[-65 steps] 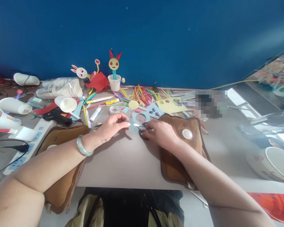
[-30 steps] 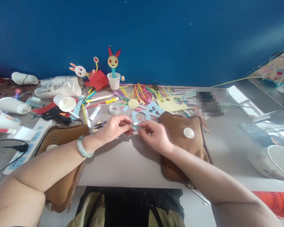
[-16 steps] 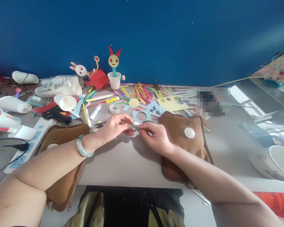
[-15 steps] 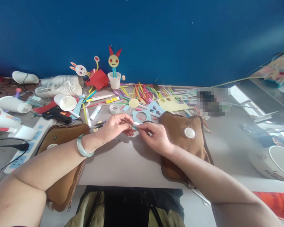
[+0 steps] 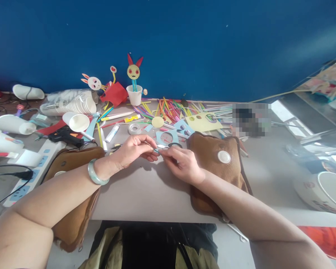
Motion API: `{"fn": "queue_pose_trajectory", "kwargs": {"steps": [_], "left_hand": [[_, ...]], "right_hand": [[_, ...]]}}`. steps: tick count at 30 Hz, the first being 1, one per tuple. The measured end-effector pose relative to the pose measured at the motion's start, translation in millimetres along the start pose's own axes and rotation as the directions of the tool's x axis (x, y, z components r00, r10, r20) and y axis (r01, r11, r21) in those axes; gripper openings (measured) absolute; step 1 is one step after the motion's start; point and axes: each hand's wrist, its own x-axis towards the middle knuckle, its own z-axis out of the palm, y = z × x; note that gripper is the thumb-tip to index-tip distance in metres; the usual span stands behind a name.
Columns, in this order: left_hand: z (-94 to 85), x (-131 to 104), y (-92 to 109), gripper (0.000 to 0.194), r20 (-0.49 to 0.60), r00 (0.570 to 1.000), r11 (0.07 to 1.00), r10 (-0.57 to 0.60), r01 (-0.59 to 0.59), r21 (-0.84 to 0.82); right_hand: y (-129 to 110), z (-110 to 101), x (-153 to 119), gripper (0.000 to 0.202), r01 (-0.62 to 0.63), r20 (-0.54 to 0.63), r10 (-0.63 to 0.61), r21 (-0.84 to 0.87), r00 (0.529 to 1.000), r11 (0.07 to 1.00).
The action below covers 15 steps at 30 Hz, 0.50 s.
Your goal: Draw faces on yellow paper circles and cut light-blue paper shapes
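Both hands meet above the middle of the table. My left hand [image 5: 137, 151], with a pale green bangle [image 5: 96, 172] at the wrist, pinches a small light-blue piece [image 5: 156, 151] that looks like paper. Its exact shape is mostly hidden by the fingers. My right hand [image 5: 182, 162] is closed in a pinch at the other end of the same piece, thumb and forefinger together. Just beyond the fingertips lie a blue card with a round hole [image 5: 167, 137] and a roll of white tape [image 5: 134, 129]. Dark-handled scissors are partly covered by my left hand.
Brown cushion-like warmers [image 5: 210, 168] lie under both forearms. Along the blue wall stand a rabbit-eared paper figure in a cup [image 5: 134, 96], stacked paper cups [image 5: 70, 107] and colourful pipe cleaners [image 5: 170, 109]. A glue gun [image 5: 65, 137] and a power strip [image 5: 35, 172] are at left.
The hands stay together with slight finger movement; the blue piece has turned a little between the fingertips. The whole view has shifted slightly.
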Motion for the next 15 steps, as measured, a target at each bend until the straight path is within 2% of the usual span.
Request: {"fn": "queue_pose_trajectory", "kwargs": {"steps": [9,15], "left_hand": [[-1.6,0.3,1.0,0.005,0.003,1.0,0.999,-0.011,0.011,0.04],[-1.6,-0.5,2.8,0.005,0.008,0.999,0.998,-0.031,0.031,0.046]], "right_hand": [[5.4,3.1,-2.2,0.015,0.238,-0.013,-0.244,-0.161,0.97,0.958],[3.6,3.2,-0.6,0.012,0.308,-0.05,-0.331,-0.253,0.942,0.917]]}}
